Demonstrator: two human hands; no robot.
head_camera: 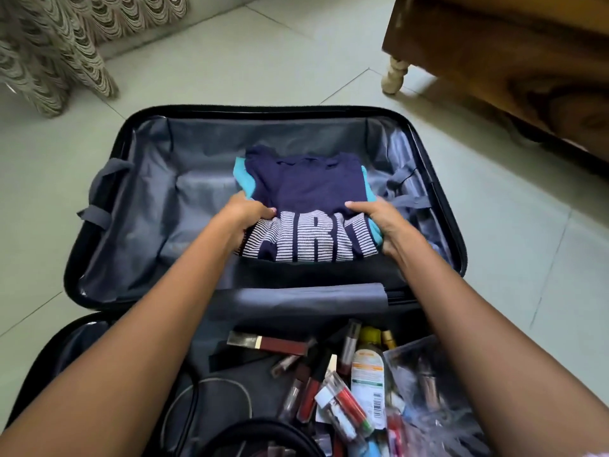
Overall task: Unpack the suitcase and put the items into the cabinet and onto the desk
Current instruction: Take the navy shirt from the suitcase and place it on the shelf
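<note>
An open black suitcase [108, 206] with grey lining lies on the tiled floor. In its far half sits a folded stack of clothes: a navy T-shirt [306, 189] with striped white lettering on top, a teal garment [243, 179] under it. My left hand [245, 214] grips the stack's left side, thumb on top. My right hand [384, 222] grips its right side the same way. The near half holds several loose cosmetics [333, 387]: lipstick tubes, a white bottle, a clear pouch.
A wooden furniture piece [514, 57] with a turned pale leg [393, 75] stands at the back right. Patterned fabric [56, 47] hangs at the back left. Pale floor tiles [263, 61] surround the suitcase. A black cable loop [211, 390] lies in the near half.
</note>
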